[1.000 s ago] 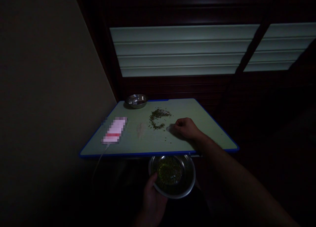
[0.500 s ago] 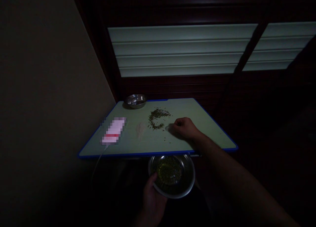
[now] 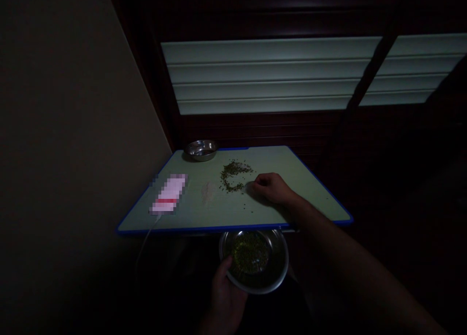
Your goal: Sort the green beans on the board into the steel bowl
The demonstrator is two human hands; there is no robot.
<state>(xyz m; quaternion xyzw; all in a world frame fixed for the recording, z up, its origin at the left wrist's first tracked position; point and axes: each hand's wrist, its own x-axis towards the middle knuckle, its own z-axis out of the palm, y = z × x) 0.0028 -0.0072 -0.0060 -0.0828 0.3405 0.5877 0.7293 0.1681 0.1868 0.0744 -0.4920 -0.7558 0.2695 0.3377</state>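
Note:
My left hand [image 3: 228, 293] grips the left rim of a steel bowl [image 3: 280, 272], thumb over the edge, just below the table's near side. Small green beans, like mung beans [image 3: 250, 252], cover the bowl's bottom. On the pale green table [image 3: 182, 213], more beans [image 3: 233, 172] lie scattered in a curved patch. Right beside that patch rests my right hand [image 3: 272, 186], fingers curled and pinched together. A faint pale, see-through shape shows at its fingertips; I cannot make out what it is.
A smaller steel bowl [image 3: 200, 151] stands at the table's far left corner. A blurred-out phone [image 3: 170, 194] with a white cable [image 3: 146, 238] lies at the left. A pale patch [image 3: 208, 191] is near the middle. Behind are dark wooden doors with white slats [image 3: 270, 75].
Hardly anything differs. My right hand has shifted very slightly at the fingertips, beside the bean patch. My left hand keeps the bowl in the same place.

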